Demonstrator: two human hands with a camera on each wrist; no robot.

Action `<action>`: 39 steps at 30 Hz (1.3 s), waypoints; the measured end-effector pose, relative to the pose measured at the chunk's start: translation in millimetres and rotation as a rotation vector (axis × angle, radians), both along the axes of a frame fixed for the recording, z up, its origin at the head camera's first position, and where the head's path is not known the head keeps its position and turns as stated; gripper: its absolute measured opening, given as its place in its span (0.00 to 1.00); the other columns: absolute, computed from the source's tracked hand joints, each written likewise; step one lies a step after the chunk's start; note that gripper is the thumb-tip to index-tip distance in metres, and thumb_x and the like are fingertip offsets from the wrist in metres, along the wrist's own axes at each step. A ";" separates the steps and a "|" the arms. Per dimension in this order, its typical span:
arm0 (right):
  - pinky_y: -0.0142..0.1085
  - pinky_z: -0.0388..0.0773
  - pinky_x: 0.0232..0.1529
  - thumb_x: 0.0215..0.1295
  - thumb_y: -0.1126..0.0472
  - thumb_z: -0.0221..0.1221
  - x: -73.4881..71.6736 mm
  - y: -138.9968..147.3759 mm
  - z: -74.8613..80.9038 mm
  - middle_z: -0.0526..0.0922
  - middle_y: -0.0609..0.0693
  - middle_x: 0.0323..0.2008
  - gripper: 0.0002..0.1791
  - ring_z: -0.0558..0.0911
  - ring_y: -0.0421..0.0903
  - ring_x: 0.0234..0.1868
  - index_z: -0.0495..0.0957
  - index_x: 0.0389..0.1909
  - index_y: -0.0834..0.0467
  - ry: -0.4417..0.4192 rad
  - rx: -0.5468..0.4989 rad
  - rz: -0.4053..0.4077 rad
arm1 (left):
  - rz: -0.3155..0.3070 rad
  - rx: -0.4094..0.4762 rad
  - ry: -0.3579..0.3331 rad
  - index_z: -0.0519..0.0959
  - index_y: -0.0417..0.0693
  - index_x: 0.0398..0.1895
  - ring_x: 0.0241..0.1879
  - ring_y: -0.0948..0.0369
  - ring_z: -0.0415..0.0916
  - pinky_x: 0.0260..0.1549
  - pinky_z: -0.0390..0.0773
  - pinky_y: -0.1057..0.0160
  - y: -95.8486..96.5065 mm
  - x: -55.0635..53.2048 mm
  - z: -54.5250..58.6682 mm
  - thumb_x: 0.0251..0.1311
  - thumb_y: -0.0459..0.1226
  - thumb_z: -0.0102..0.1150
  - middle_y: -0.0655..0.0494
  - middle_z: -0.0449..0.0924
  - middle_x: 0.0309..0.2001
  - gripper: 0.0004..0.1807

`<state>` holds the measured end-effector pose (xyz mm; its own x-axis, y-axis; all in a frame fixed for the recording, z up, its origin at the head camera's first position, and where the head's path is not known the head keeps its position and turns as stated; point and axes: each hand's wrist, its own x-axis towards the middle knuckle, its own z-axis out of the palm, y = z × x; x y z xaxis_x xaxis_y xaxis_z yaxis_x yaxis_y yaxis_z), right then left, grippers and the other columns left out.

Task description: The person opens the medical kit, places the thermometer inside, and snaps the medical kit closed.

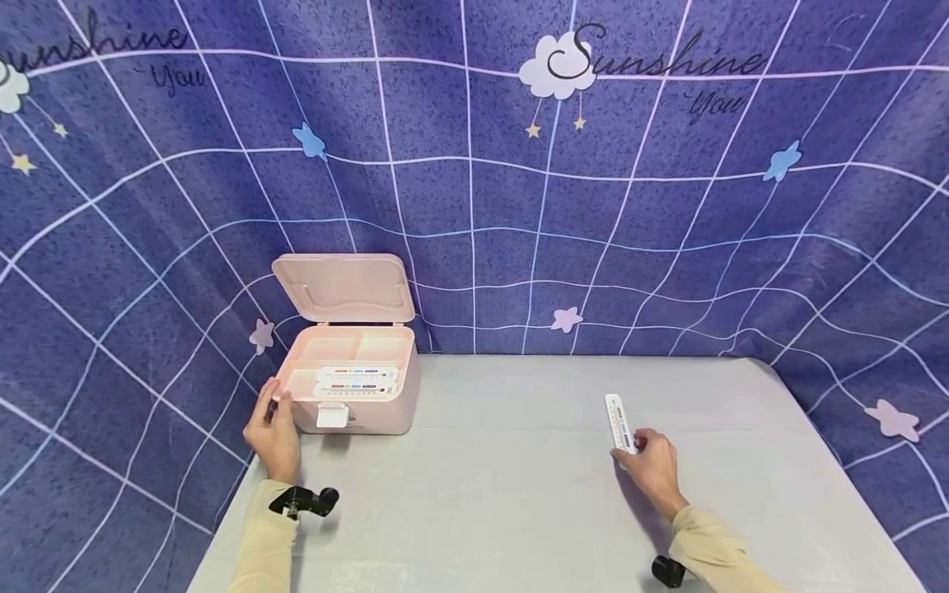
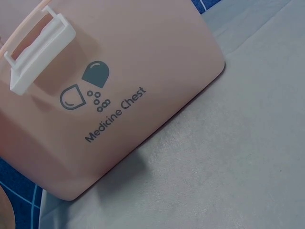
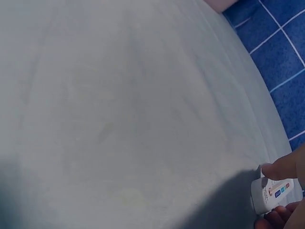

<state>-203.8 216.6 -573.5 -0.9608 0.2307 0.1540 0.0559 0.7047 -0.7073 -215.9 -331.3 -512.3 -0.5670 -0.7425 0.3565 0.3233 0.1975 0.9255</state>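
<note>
A pink medicine chest (image 1: 378, 417) stands at the left with its lid (image 1: 344, 288) raised; its printed front fills much of the left wrist view. Two white strip thermometers (image 1: 357, 385) with coloured labels lie side by side in its front compartment. My left hand (image 1: 276, 432) holds the chest's front left corner, thumb and fingers at the rim. Over to the right, my right hand (image 1: 654, 465) pinches the near end of another white thermometer (image 1: 619, 420) between thumb and fingers. Its label also shows at the lower right of the right wrist view.
A white clasp (image 1: 333, 415) sticks out from the chest's front. Behind the grey-covered table (image 1: 504, 478) hangs a blue gridded curtain (image 1: 504, 198). Black wrist mounts (image 1: 304, 501) jut from both forearms.
</note>
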 end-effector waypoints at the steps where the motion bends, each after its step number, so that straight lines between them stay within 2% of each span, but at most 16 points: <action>1: 0.43 0.76 0.33 0.41 0.64 0.72 -0.4 0.2 0.0 0.81 0.61 0.30 0.26 0.78 0.53 0.30 0.77 0.41 0.73 0.000 0.006 0.003 | -0.002 0.003 0.004 0.77 0.29 0.51 0.61 0.52 0.68 0.63 0.63 0.52 -0.2 0.0 -0.2 0.58 0.25 0.57 0.35 0.73 0.57 0.17; 8: 0.36 0.73 0.26 0.41 0.63 0.72 1.8 2.2 3.4 0.81 0.55 0.24 0.21 0.76 0.47 0.25 0.79 0.35 0.71 -0.047 0.026 0.028 | -0.022 0.019 -0.015 0.77 0.30 0.53 0.62 0.54 0.67 0.64 0.63 0.56 -0.4 -0.7 -1.3 0.58 0.25 0.57 0.38 0.72 0.58 0.18; 12: 0.35 0.73 0.25 0.41 0.63 0.71 3.3 3.0 5.4 0.81 0.54 0.23 0.20 0.76 0.46 0.24 0.80 0.35 0.71 -0.067 0.027 0.032 | -0.022 0.009 -0.012 0.76 0.31 0.53 0.62 0.53 0.67 0.64 0.63 0.56 -0.7 -2.1 -0.4 0.58 0.25 0.57 0.38 0.72 0.58 0.18; 18: 0.35 0.74 0.25 0.41 0.64 0.71 4.7 2.9 7.8 0.82 0.55 0.24 0.20 0.77 0.47 0.25 0.80 0.35 0.71 -0.067 0.029 0.038 | -0.017 0.016 -0.011 0.77 0.31 0.52 0.61 0.54 0.68 0.62 0.64 0.62 -1.9 -3.5 -0.6 0.58 0.25 0.57 0.37 0.73 0.58 0.17; 20: 0.35 0.74 0.26 0.41 0.64 0.71 5.2 2.4 8.2 0.82 0.55 0.25 0.20 0.77 0.47 0.25 0.81 0.36 0.71 -0.068 0.029 0.046 | -0.017 0.013 -0.005 0.77 0.30 0.52 0.61 0.54 0.68 0.63 0.64 0.61 -2.3 -3.2 -1.2 0.58 0.25 0.57 0.37 0.73 0.58 0.17; 32: 0.31 0.78 0.17 0.41 0.71 0.69 8.5 -6.0 15.0 0.82 0.58 0.26 0.21 0.79 0.43 0.18 0.78 0.40 0.74 -0.109 -0.119 0.123 | -0.015 0.010 -0.005 0.77 0.31 0.52 0.61 0.54 0.68 0.63 0.64 0.58 -4.4 -2.3 -5.8 0.58 0.25 0.58 0.37 0.73 0.58 0.17; 39: 0.33 0.74 0.27 0.38 0.68 0.71 9.7 -10.8 20.9 0.82 0.54 0.25 0.21 0.76 0.43 0.24 0.81 0.37 0.70 -0.064 -0.013 0.147 | -0.016 0.011 0.006 0.77 0.30 0.52 0.61 0.54 0.68 0.63 0.64 0.59 -4.2 -2.6 -4.3 0.57 0.25 0.58 0.37 0.73 0.58 0.17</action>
<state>-194.0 205.8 -552.6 -0.9921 0.0881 0.0889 -0.0019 0.6993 -0.7148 -218.5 -335.5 -516.7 -0.5772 -0.7370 0.3515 0.3316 0.1818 0.9257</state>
